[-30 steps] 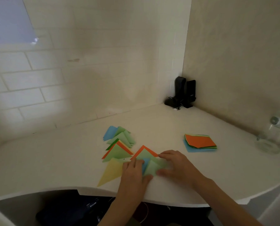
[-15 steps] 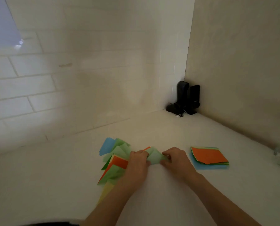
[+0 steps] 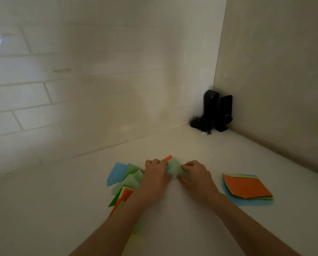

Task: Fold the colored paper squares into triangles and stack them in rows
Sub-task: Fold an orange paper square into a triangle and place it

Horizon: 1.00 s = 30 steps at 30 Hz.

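Probably home: tiled wall (image 3: pixel 80 89), white counter (image 3: pixel 173 145).

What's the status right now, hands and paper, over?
Left hand and right hand both pressing a light green paper on the counter. Unfolded stack waiting, right. Nothing in the way.

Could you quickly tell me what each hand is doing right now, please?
Left hand: fingers curled, pressing on the light green paper.
Right hand: fingers curled, pinching the same paper's right edge.

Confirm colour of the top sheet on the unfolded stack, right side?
Orange top sheet; head view.
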### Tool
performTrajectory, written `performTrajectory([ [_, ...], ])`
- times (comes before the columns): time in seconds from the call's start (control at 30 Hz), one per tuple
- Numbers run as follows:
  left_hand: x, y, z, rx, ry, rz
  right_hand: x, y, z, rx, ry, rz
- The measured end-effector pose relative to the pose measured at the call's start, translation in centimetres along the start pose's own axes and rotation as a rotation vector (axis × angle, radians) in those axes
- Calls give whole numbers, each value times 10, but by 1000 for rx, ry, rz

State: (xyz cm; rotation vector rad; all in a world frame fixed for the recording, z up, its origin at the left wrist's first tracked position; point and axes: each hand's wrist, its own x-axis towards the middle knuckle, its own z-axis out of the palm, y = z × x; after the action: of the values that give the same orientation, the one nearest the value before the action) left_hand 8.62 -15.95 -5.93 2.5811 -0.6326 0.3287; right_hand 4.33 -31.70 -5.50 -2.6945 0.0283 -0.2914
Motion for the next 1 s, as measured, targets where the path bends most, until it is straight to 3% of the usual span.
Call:
performTrajectory([
  [0.27,-19,7,-3,15,-14,-19,-23,-11,7,-114,11,-30],
  [0.43,-21,22,-19,37,69,-17,-39,3,-24,134,217,-117],
  [0.57,-28,44,-32,9,227,136,-64,42,-73,101,370,-35],
  [0.67,-47,66,-27,-93,231,220,-83,81,-92,101,216,145],
  [0.77,-73,81,-9,-167,177,268,-99,94,-86,70,52,182],
  [1.0,-111,82,17,-245,105,207,-103,94,-59,-84,179,138],
])
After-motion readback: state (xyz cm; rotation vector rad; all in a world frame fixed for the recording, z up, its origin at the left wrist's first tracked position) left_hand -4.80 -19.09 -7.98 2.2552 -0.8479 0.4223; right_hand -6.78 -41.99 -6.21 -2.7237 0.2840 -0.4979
